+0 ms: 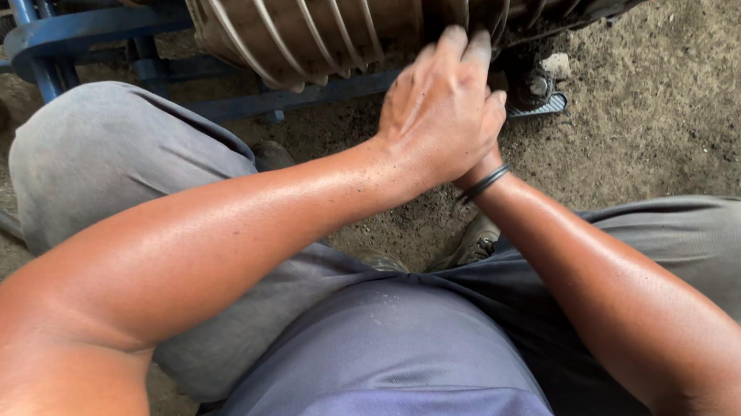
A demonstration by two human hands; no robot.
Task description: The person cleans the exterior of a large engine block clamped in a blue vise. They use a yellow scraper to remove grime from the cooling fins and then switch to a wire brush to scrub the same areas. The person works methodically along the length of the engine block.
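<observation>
I look down over my knees at a big ribbed metal housing (321,8), pale grey and grimy, which fills the top of the view. It rests on a blue steel frame (76,32) whose bars run under it and off to the left. Both stand on a dirt floor (692,118).

My left hand (442,112) reaches across to the lower right edge of the housing, back of the hand toward me. Its fingers lie close together and curl over the ribs, fingertips pressed against the metal at the rim. I cannot tell whether they grip anything beneath, since the palm hides that side.

My right hand is almost wholly hidden under the left one; only its wrist shows, with a black band (485,184) around it. Whether that hand is spread or closed I cannot tell.

Just right of the hands, at the foot of the housing, a dark round fitting (532,86) sits beside a small ridged black plate (539,106), and a pale stone (557,65) lies near them. My grey trousers (106,161) fill the lower view, with a worn shoe (477,242) showing between my knees.
</observation>
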